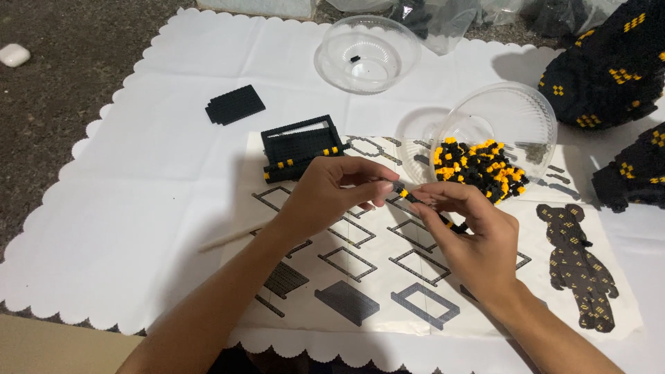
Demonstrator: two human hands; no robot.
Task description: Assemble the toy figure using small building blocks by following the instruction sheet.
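Observation:
My left hand (332,194) and my right hand (471,232) meet over a printed instruction sheet (415,277). Between their fingertips is a thin strip of small black and yellow bricks (409,196); both hands pinch it. Just behind my left hand stands a black brick frame with yellow dots (301,147). A tilted clear bowl (512,118) beside my right hand holds several loose black and yellow bricks (480,168).
A flat black brick plate (235,104) lies at the back left on the white scalloped cloth (138,208). A second clear bowl (367,52) stands behind. Large black-and-yellow built pieces (609,69) sit at the right. A thin wooden stick (228,237) lies under my left arm.

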